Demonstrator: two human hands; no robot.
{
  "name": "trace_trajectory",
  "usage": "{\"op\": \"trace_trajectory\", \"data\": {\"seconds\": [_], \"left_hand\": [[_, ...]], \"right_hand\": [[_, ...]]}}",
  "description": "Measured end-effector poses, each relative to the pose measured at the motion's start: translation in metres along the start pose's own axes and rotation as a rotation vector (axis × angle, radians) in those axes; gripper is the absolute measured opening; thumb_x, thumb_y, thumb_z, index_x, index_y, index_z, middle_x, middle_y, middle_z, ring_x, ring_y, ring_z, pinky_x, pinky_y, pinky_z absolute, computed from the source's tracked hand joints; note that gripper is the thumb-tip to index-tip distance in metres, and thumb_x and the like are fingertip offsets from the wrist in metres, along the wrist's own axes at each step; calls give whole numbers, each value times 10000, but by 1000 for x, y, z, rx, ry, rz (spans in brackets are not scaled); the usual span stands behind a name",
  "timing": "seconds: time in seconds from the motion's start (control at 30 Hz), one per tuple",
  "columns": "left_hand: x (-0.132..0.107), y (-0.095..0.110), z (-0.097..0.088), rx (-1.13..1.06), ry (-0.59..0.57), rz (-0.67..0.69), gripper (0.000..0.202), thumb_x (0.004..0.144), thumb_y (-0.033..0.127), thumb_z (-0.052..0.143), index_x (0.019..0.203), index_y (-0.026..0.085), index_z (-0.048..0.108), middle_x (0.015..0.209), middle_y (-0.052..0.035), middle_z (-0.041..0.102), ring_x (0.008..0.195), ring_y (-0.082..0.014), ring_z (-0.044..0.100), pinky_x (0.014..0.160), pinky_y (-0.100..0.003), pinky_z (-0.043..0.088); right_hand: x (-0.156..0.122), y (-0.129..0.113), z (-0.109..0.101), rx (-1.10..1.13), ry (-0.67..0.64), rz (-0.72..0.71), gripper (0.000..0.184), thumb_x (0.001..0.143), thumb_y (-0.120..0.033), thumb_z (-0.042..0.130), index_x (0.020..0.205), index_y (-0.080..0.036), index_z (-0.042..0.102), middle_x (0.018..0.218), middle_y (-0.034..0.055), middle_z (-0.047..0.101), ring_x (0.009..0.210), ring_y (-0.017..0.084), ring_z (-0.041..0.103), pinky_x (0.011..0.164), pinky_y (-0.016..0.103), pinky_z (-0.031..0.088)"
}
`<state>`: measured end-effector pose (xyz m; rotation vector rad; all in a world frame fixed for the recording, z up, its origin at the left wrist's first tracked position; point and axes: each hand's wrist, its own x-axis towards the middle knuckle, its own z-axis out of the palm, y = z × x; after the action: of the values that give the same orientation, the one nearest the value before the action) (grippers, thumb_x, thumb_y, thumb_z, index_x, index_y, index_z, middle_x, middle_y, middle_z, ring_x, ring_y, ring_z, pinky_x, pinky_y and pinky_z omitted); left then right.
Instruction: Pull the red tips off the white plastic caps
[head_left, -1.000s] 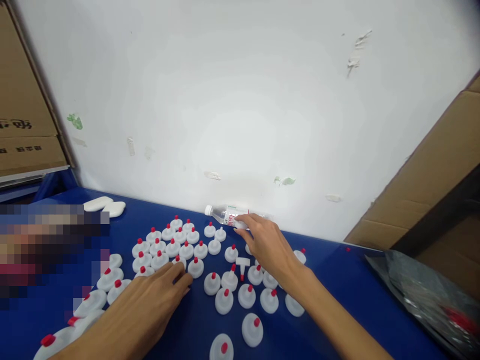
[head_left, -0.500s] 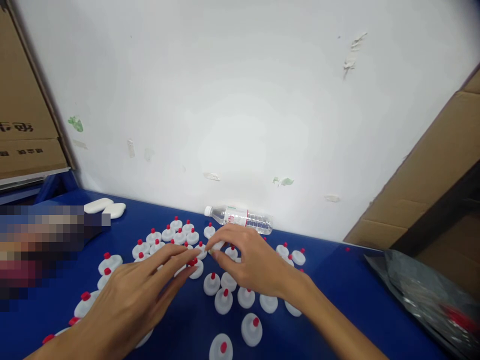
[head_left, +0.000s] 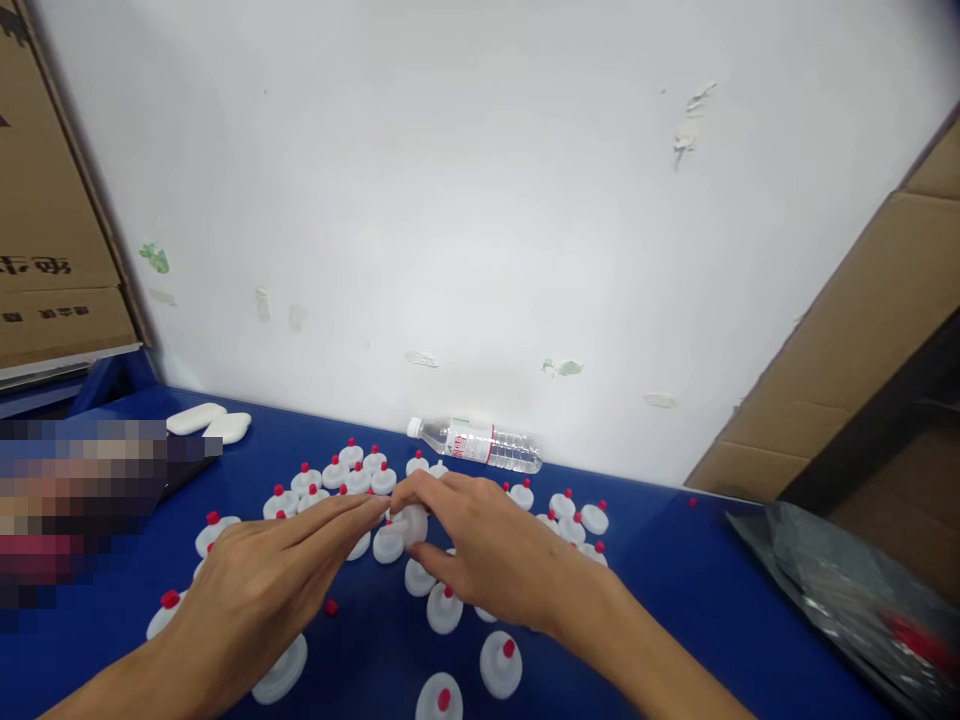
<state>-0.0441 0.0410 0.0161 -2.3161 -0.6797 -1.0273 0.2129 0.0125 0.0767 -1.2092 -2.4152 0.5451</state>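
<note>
My right hand [head_left: 457, 535] grips a white round plastic lid [head_left: 412, 522] by its edge, thumb below and fingers above. The lid is tipped sideways, its spout pointing at my left fingertips. My left hand [head_left: 300, 560] has its fingers pressed together at that spout; its thumb and whatever it pinches are hidden. Several similar white lids with red tips stand about, such as one lid [head_left: 445, 608] in front of my right hand. A loose red tip cap [head_left: 331, 607] lies beside my left hand, above a partly covered white lid [head_left: 281, 672].
A clear plastic bottle [head_left: 480, 443] lies along the wall. Two white oval objects [head_left: 196, 418] rest at the back left. On the right are a grey plastic bag [head_left: 847, 590] and cardboard [head_left: 810, 400]; a blurred patch covers the left edge.
My right hand has moved slightly left and down with the white lid, bringing it to my left fingertips. My left fingers have closed together. The loose red cap has come into view.
</note>
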Motion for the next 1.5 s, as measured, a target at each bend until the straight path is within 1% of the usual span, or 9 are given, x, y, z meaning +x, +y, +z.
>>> {"op": "trace_trajectory", "data": {"seconds": [0.2,0.37,0.57,0.83,0.97,1.07,1.13,1.27,1.5], "left_hand": [[1,5,-1,-91,-33,28,333,1188,133,401,1425,201,626,1168,-31,884,904,-139,881,685,-191,641],[-6,4,2,-105,-60,-1,422,1136,59,406,1466,203,626,1205,-49,874,931,-163,881,671,-205,644],[-6,1,4,-62,-31,-22,324,1160,124,422,1366,205,659,1164,-54,885,884,-211,891,620,-238,673],[-3,4,4,-186,-18,-72,261,1226,246,421,1347,213,650,1091,-24,887,820,-102,866,713,-133,647],[-9,3,5,-185,-6,-78,267,1220,267,455,1403,206,639,1052,-21,886,754,-102,849,624,-139,606],[-10,3,6,-156,14,-93,308,1208,217,428,1440,213,630,1097,-43,882,835,-159,866,617,-196,607],[-6,5,5,-161,14,-98,292,1207,221,406,1347,227,662,1095,-45,872,883,-179,864,662,-223,621],[7,10,1,-248,-18,-99,254,1174,167,413,1097,248,641,888,15,790,704,-123,764,638,-203,575],[5,11,0,-370,1,-138,294,1056,12,431,1080,245,608,768,52,649,621,-106,622,604,-207,491]], "right_hand": [[1,-5,1,-11,-15,5,384,994,-156,682,1350,-237,561,1154,45,745,1033,221,716,850,337,500],[1,-6,-1,7,22,-4,327,997,-182,699,1280,-238,547,1236,51,725,1159,238,699,942,372,516],[-1,-4,-6,68,76,-2,231,1057,-225,672,1219,-258,511,1291,46,697,1205,233,661,1002,396,513],[-4,-3,-4,129,53,7,181,1087,-257,609,1228,-289,501,1269,11,715,989,171,675,799,301,472],[-4,-8,-6,115,45,-7,161,1085,-241,572,1226,-282,507,1183,10,711,877,150,622,748,281,443],[-4,-12,-5,81,22,-26,260,1011,-107,551,1208,-266,492,958,-26,669,736,137,544,683,267,395],[-4,-15,-3,44,10,-42,381,910,-10,541,1193,-259,489,898,-27,639,746,151,533,682,270,375],[-5,-21,0,-80,16,-83,474,800,42,514,1168,-256,485,982,16,668,867,186,567,736,284,391],[-4,-26,5,-172,47,-151,476,745,30,493,1115,-266,445,1008,4,686,841,176,560,778,292,447]]}}
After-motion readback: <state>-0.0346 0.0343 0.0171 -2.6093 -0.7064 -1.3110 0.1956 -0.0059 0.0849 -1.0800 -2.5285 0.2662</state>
